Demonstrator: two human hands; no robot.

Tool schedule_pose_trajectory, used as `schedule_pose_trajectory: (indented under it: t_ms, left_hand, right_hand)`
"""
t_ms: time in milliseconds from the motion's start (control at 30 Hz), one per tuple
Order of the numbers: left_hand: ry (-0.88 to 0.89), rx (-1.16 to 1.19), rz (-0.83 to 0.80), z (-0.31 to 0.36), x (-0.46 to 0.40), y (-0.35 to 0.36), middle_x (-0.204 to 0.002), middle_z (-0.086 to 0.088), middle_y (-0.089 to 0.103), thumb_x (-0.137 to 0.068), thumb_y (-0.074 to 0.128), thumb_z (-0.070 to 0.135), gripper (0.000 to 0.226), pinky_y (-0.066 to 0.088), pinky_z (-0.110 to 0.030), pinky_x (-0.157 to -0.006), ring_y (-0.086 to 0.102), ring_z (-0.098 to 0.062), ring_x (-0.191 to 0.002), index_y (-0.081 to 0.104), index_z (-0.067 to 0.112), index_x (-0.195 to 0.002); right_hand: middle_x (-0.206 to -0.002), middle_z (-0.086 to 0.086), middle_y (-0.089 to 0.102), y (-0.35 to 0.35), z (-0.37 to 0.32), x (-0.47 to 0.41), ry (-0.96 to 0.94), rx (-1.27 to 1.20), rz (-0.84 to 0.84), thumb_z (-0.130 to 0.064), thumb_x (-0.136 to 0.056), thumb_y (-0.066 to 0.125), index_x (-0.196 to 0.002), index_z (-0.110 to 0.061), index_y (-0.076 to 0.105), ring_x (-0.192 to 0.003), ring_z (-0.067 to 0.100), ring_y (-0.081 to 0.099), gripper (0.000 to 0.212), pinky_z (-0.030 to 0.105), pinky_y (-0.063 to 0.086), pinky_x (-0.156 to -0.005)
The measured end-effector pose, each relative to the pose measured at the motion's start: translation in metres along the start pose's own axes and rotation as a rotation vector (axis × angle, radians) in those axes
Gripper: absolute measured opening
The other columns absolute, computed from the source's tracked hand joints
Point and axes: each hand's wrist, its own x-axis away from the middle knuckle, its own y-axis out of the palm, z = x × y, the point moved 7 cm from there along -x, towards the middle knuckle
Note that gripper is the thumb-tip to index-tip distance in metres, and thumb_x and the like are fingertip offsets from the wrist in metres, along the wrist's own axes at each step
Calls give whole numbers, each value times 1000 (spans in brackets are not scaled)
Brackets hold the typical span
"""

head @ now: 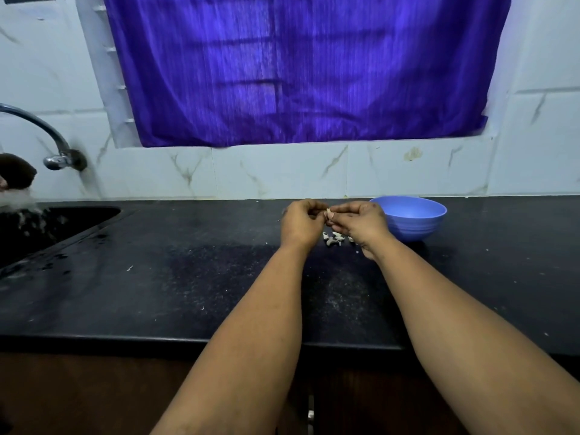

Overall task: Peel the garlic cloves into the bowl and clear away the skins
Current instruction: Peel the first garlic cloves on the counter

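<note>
Curled fingers of the left hand and right hand pinch one garlic clove between them.

Readable text: none anywhere in this view.
Blue bowl: plain, no label or brand showing.
Wall tiles: only marble veining and a stain, no writing.
Purple curtain: no print or sign.
Countertop: specks only, no markings or numbers.
Tap: bare metal, no brand legible.
</note>
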Motion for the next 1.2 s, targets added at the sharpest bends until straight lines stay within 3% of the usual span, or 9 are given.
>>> schedule_pose_trajectory:
  t_ms: [267, 400, 500, 567, 667, 767, 900, 1067, 1200]
  left_hand:
    - [16, -26, 8, 0, -1, -1, -79, 4, 68, -85, 63, 7, 12, 51, -15, -68, 64, -6, -72, 71, 12, -92]
    - [-87, 81, -12, -13, -4, 7, -81, -1, 71, -86, 63, 8, 10, 57, -30, -78, 69, -15, -79, 69, 16, -86]
    - [-206, 248, -50, -20, -2, 17, -79, -6, 71, -88, 63, 14, 14, 58, -39, -83, 68, -18, -74, 66, 18, -75]
    - [-267, 367, -72, -20, 1, 20, -78, -8, 70, -89, 64, 18, 15, 57, -34, -79, 67, -17, -70, 65, 12, -76]
    - [-273, 507, -113, -17, 4, 23, -79, -9, 69, -87, 70, 13, 17, 58, -21, -70, 66, -13, -67, 67, -3, -92]
    - [-247, 542, -119, -16, 4, 22, -78, -10, 68, -84, 69, 0, 19, 55, -15, -67, 67, -8, -65, 65, -11, -99]
    - [-218, 536, -118, -16, 2, 19, -78, -12, 69, -84, 66, -7, 5, 57, -23, -76, 69, -16, -72, 67, -3, -88]
    - [-215, 492, -124, -18, 1, 20, -75, -9, 67, -83, 67, -6, 12, 57, -21, -71, 65, -15, -69, 65, 5, -79]
    - [-216, 514, -136, -18, 0, 20, -74, -8, 67, -83, 67, -8, 11, 57, -20, -70, 66, -11, -67, 65, 3, -79]
  right_hand:
    - [-74, 8, 71, 3, -5, 6, -14, 21, -13, -2, -83, 72, -89, -8, 67, -66, 10, 70, 10, 17, 56, -60]
    - [-71, 3, 69, 2, -8, 4, -54, 49, 25, -2, -87, 67, -94, -11, 66, -62, 5, 66, 11, 14, 54, -60]
    - [-73, 4, 69, -3, -8, 2, -69, 61, 75, -2, -90, 63, -87, -12, 64, -61, 5, 67, 10, 14, 52, -58]
    - [-77, 6, 70, -6, -7, 0, -99, 104, 96, -4, -90, 64, -86, -13, 65, -66, 9, 69, 10, 19, 55, -64]
    - [-82, 4, 71, -9, -7, -2, -143, 194, 128, -8, -86, 69, -88, -13, 70, -77, 13, 67, 5, 27, 56, -77]
    - [-81, 4, 71, -8, -5, -1, -116, 134, 107, -5, -86, 69, -87, -13, 69, -74, 10, 65, 8, 23, 54, -75]
    - [-78, 5, 71, -6, -8, 0, -109, 101, 81, -6, -85, 70, -83, -14, 67, -71, 11, 67, 9, 19, 55, -70]
    - [-77, 0, 70, -4, -12, 1, -174, 210, 86, -8, -87, 68, -79, -19, 66, -76, 11, 66, 14, 23, 55, -79]
    - [-77, 0, 68, -3, -7, -2, -121, 169, 63, -6, -90, 64, -80, -18, 65, -75, 11, 64, 16, 23, 54, -79]
